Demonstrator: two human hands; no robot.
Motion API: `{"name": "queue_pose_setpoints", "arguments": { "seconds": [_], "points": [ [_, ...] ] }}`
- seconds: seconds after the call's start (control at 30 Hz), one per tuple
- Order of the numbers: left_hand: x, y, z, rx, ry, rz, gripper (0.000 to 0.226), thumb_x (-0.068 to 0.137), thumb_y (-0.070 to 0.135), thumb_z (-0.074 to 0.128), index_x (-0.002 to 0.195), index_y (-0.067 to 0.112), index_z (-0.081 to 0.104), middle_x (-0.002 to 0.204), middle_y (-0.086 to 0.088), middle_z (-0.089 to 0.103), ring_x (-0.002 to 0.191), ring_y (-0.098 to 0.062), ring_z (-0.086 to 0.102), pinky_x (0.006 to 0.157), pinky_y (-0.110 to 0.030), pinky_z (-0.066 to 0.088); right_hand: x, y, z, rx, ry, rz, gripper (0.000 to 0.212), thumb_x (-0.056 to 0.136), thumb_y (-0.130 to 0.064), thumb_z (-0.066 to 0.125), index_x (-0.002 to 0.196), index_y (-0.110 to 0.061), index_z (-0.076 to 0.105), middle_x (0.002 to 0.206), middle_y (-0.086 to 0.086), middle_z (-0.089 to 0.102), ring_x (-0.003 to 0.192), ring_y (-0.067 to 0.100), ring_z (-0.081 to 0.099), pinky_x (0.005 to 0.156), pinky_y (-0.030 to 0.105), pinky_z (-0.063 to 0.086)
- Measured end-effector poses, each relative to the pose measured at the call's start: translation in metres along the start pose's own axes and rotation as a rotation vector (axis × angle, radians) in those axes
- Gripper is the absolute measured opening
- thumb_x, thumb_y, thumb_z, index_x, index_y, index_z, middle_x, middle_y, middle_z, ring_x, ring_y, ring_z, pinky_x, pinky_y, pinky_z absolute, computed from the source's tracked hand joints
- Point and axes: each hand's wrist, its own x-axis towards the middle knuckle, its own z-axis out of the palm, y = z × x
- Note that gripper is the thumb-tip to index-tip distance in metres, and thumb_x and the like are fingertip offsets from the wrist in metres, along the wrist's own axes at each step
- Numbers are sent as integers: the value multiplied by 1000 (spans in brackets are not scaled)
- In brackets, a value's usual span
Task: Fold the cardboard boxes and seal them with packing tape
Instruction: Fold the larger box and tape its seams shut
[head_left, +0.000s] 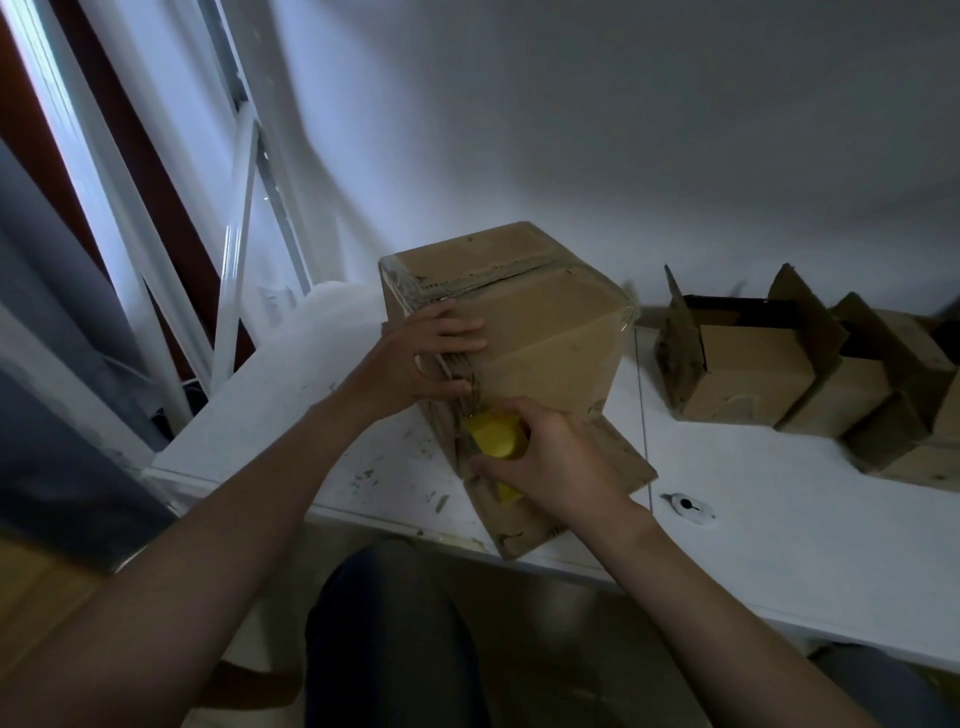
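Note:
A closed brown cardboard box (550, 332) stands tilted on a white table (779, 499), with clear tape shining along its top seam and corners. My left hand (431, 353) presses flat against the box's near-left face, fingers straight. My right hand (550, 462) grips a yellow tape dispenser (493, 434) at the box's lower near edge. A flat piece of cardboard (561, 493) lies under the box and sticks out over the table's front edge.
Several open cardboard boxes (753, 374) with raised flaps stand in a row at the right of the table. A small round white object (688, 506) lies near the front edge. White metal framing (234, 260) and a window are at the left. My knee shows below the table.

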Motion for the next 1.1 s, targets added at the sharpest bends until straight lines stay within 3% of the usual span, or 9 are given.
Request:
{"name": "queue_pose_setpoints", "arguments": {
  "seconds": [0.1, 0.27, 0.33, 0.43, 0.57, 0.77, 0.93, 1.03, 1.1],
  "points": [
    [-2, -1, 0, 4, 0, -12, 60, 79, 55, 75, 131, 27, 64, 146, 7, 56, 149, -18, 31, 119, -55, 30, 3, -1, 2, -36, -31, 25, 57, 81, -50, 80, 132, -33, 60, 100, -18, 55, 79, -2, 49, 58, 8, 33],
    [-3, 8, -1, -18, -58, -91, 56, 81, 63, 69, 133, 44, 58, 151, 15, 49, 153, -15, 18, 123, -48, 21, 13, -3, 2, -52, -89, -2, 57, 80, -47, 82, 131, -35, 60, 118, -8, 65, 93, 5, 52, 64, 10, 35],
    [-5, 11, -3, -13, -81, -112, 57, 81, 61, 71, 134, 45, 56, 153, 18, 46, 154, -14, 14, 124, -49, 19, 22, -6, -1, -10, -121, 27, 60, 76, -45, 84, 130, -35, 59, 118, -10, 62, 102, 9, 54, 74, 21, 43],
    [-7, 17, -3, 7, -54, -131, 68, 71, 44, 85, 134, 32, 61, 151, 12, 48, 154, -15, 17, 124, -50, 21, 35, -10, -7, 52, -188, 65, 58, 72, -40, 88, 122, -35, 59, 112, -14, 59, 106, 12, 56, 85, 31, 50],
    [-5, 20, -1, 52, -15, -131, 69, 67, 26, 92, 130, 25, 65, 148, 8, 52, 152, -17, 23, 122, -50, 25, 41, -6, -6, 130, -208, 68, 56, 69, -36, 91, 116, -36, 61, 106, -22, 56, 103, 7, 55, 85, 27, 49],
    [-1, 18, -8, -18, -107, -183, 65, 73, 39, 81, 135, 35, 60, 153, 18, 45, 153, -11, 15, 124, -44, 19, 33, 6, -11, 212, -203, 99, 64, 68, -38, 92, 121, -35, 55, 110, -24, 54, 101, 2, 54, 78, 20, 45],
    [-5, 20, -12, 7, -161, -190, 65, 82, 36, 75, 142, 30, 54, 159, 11, 37, 155, -16, 8, 124, -42, 14, 24, 11, -15, 188, -198, 115, 79, 67, -46, 92, 133, -34, 50, 112, -17, 57, 100, 3, 54, 77, 19, 45],
    [-16, 33, -3, 53, 31, -314, 69, 79, 26, 84, 142, 22, 57, 152, 5, 43, 146, -19, 30, 120, -44, 31, 22, 4, -15, 145, -153, 122, 83, 63, -48, 93, 129, -33, 45, 104, -19, 56, 96, 5, 57, 73, 25, 46],
    [-33, 47, 9, 124, 291, -450, 57, 76, 22, 87, 126, 19, 60, 132, -1, 52, 126, -22, 46, 99, -39, 48, 21, 3, -15, 131, -122, 130, 82, 61, -52, 93, 121, -32, 41, 102, -14, 59, 92, 7, 59, 71, 30, 50]
  ]
}}
